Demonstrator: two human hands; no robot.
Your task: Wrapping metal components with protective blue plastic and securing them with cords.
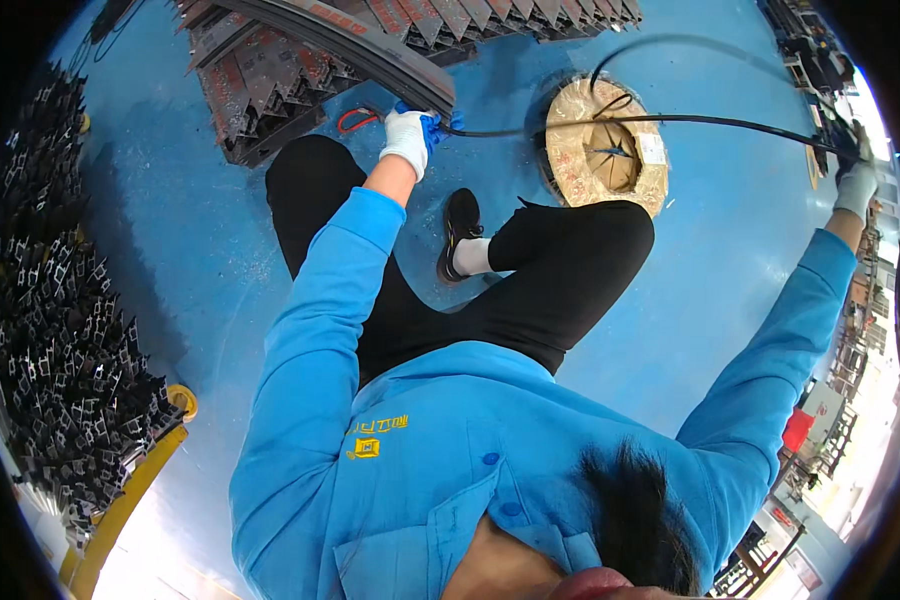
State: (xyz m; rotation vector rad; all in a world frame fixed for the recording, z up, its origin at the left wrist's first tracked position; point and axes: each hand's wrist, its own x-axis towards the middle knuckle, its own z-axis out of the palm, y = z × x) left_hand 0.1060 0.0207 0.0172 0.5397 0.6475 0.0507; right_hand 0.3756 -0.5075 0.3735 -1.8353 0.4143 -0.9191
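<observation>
My left hand [408, 137], in a white and blue glove, is closed at the end of a long dark profile [390, 62], gripping a thin black flexible strip [705, 119]. That strip runs nearly straight across to my right hand [856, 186], stretched far out to the right and also gloved. My right fingers are slightly blurred but look closed around it. From there the strip loops back, blurred, to a wrapped ring-shaped coil [573, 150] on the floor. A red-handled tool [358, 120] lies just left of my left hand; its working end is hidden.
Stacked dark profiles [270, 85] stand ahead, beyond my knees. A tall mass of bundled black profiles [65, 330] fills the left side, beside a yellow rail [125, 510]. Equipment and shelving [820, 420] line the right edge. The floor [715, 250] is blue.
</observation>
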